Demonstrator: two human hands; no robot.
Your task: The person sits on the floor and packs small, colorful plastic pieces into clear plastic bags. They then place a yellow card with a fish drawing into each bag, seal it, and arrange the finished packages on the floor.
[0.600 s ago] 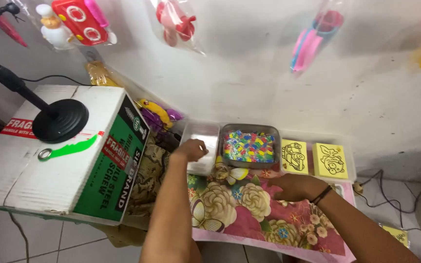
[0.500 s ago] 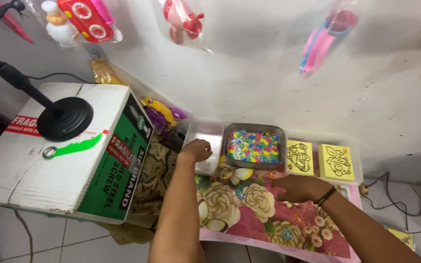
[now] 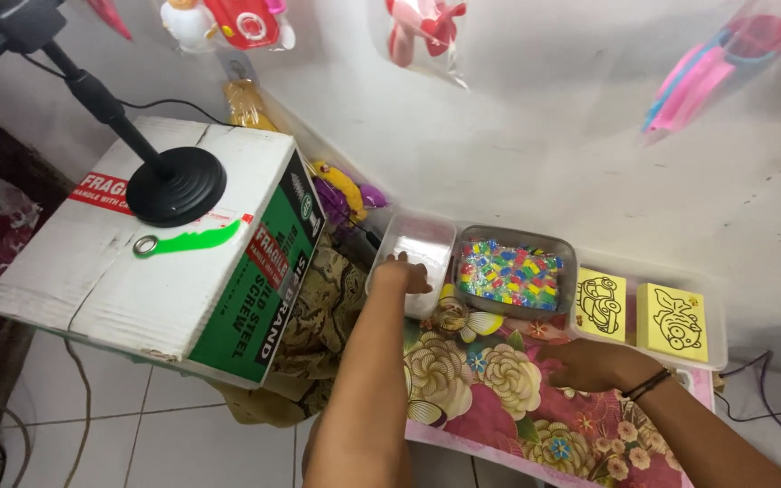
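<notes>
Clear tub (image 3: 419, 251) sits on the flowered cloth (image 3: 499, 398), its long side running away from the person toward the wall. Left hand (image 3: 399, 273) rests on the tub's near rim, fingers curled over the edge and reaching inside; whether it pinches anything, I cannot tell. Just right of the tub, touching it, a grey tray (image 3: 564, 262) is full of small coloured beads (image 3: 510, 275). Farther right of the tub, right hand (image 3: 589, 363) lies on the cloth, fingers loosely bent, holding nothing. Beyond it, two yellow picture cards (image 3: 600, 304) lie in a shallow tray.
</notes>
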